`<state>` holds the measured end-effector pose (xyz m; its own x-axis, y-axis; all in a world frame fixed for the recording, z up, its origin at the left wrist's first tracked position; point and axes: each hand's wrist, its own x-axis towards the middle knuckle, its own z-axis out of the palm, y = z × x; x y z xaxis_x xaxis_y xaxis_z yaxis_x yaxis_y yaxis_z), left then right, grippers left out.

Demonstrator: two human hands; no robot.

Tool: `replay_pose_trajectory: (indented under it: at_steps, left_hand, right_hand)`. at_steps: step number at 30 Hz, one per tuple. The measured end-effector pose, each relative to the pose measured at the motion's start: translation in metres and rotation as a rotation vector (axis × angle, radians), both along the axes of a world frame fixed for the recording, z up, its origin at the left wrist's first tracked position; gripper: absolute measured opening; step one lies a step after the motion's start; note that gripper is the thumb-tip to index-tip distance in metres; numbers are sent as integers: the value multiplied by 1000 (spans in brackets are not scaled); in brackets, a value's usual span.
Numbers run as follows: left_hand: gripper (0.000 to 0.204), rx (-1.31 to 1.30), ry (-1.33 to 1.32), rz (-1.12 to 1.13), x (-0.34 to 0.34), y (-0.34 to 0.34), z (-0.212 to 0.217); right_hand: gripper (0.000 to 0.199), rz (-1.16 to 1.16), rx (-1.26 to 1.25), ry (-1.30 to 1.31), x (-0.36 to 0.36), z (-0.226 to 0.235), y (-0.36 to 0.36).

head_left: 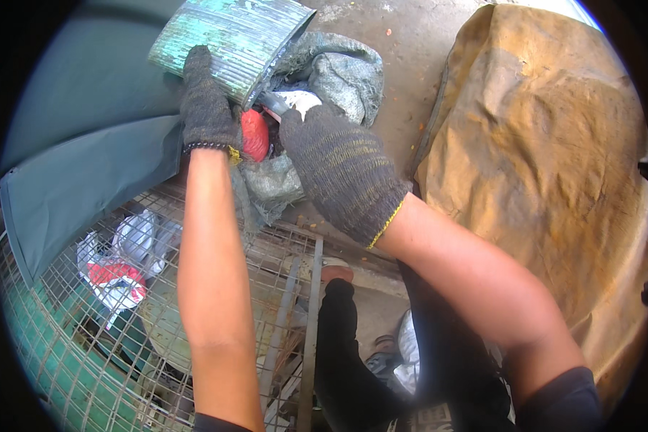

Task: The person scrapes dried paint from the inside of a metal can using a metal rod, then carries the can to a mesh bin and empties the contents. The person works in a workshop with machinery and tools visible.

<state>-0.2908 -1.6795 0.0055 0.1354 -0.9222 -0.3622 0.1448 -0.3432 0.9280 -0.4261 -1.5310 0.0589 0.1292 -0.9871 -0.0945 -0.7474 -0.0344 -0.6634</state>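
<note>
My left hand (207, 108), in a dark knitted glove, grips the lower side of a ribbed bin (230, 43) with worn green and silver paint. The bin lies tipped, its open end turned toward a grey woven sack (345, 79). In the sack's mouth, a red bundle (254, 135) and a white piece (299, 99) show. My right hand (338, 162), gloved the same way, is closed beside the white piece and a grey edge near the bin's rim. Its fingertips are partly hidden, so what they hold is unclear.
A wire mesh cage (151, 345) stands below left, with white and red plastic bags (119, 270) behind the wires. Dark green sheeting (93, 93) covers the left. A brown stained tarp (533, 144) drapes over something on the right. My dark-trousered leg (338, 338) is below.
</note>
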Motion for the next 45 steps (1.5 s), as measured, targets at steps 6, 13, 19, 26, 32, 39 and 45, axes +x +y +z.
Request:
replay_pose_trajectory:
  at_steps: [6, 13, 19, 26, 32, 39, 45]
  left_hand:
    - [69, -33, 34, -81, 22, -20, -36]
    - [65, 76, 183, -11, 26, -18, -37]
    - [73, 121, 377, -11, 53, -16, -42]
    - [76, 38, 262, 7, 59, -3, -45]
    - [74, 5, 282, 190, 33, 6, -14]
    - [79, -55, 141, 179, 39, 9, -11]
    - [83, -50, 117, 188, 49, 0, -45]
  right_hand:
    - [52, -101, 51, -131, 6, 2, 18]
    - [50, -222, 169, -112, 12, 6, 39]
    - [37, -409, 4, -270, 9, 22, 33]
    - [32, -287, -23, -334, 4, 20, -5]
    - [30, -316, 40, -191, -12, -28, -9]
    - [26, -355, -6, -311, 7, 13, -15]
    - [23, -283, -60, -195, 20, -20, -23]
